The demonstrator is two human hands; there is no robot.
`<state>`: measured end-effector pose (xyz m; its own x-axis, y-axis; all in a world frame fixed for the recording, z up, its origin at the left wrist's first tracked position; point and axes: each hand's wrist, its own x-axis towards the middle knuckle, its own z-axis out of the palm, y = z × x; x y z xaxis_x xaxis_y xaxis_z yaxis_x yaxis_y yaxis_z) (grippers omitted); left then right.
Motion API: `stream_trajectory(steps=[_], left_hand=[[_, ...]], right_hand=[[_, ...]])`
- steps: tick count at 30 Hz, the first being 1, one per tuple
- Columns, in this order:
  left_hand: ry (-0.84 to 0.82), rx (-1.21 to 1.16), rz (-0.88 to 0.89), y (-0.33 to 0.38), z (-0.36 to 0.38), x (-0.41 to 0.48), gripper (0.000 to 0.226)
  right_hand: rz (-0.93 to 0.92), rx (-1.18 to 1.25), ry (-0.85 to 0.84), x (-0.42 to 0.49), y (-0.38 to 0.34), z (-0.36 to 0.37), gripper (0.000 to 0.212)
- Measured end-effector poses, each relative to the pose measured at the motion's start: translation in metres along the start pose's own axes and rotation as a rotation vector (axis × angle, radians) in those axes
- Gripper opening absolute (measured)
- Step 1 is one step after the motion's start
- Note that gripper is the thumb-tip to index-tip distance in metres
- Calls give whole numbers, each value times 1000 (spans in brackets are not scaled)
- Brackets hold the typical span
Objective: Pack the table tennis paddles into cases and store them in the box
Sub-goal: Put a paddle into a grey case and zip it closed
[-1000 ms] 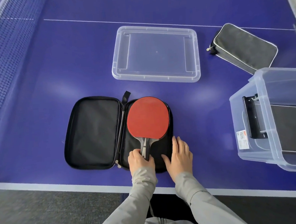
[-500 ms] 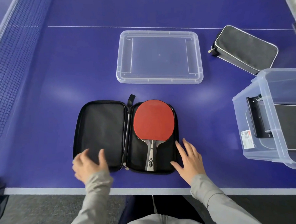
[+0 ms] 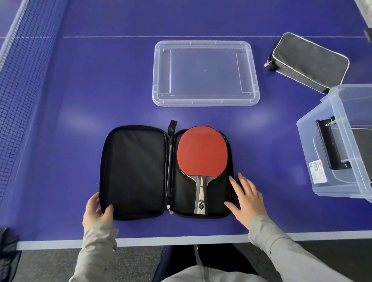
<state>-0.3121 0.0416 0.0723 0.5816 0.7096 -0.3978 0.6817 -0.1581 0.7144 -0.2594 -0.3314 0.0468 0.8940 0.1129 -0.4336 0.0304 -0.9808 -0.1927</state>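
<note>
The paddle lay in our open case at the table's near edge. The left hand gripped its flap; the right hand lay flat alongside. Zipping and boxing remained.

The left grip has let go of the paddle, which now lies free to its right, and holds the open case by its flap corner. The right grip has slid outward to the case's edge.

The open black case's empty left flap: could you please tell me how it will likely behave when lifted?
Probably light: the flap holds nothing. It may sag slightly, looking like padded fabric, as the left hand grips only one corner. It should hinge over the paddle along the middle spine.
</note>
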Motion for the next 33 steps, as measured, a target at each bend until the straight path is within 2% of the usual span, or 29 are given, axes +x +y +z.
stream_trajectory(steps=[4,8,10,14,15,17,20,23,26,30,33], left_hand=[[-72,-254,104,29,-16,-28,50],[-192,-201,310,73,-12,-73,50],[-270,-147,445,91,4,-96,50],[-366,-3,694,109,51,-135,51],[-363,61,769,109,64,-143,51],[-374,144,855,108,86,-154,51],[-362,192,915,104,111,-161,50],[-394,265,970,99,124,-162,56],[-373,242,857,93,124,-143,55],[-259,151,290,88,116,-76,54],[-376,57,-12,96,120,-39,67]], right_hand=[[2,2,-21,0,-2,-3,75],[10,97,-28,-1,-7,-13,69],[68,297,94,-1,-15,-23,58],[165,898,351,5,-45,-61,23],[181,1020,360,7,-53,-72,17],[207,1179,294,10,-64,-91,18],[197,1133,173,17,-66,-103,26],[260,963,189,26,-61,-98,25],[337,882,187,34,-50,-86,29],[453,906,111,41,-37,-63,39],[474,978,133,40,-35,-52,40]])
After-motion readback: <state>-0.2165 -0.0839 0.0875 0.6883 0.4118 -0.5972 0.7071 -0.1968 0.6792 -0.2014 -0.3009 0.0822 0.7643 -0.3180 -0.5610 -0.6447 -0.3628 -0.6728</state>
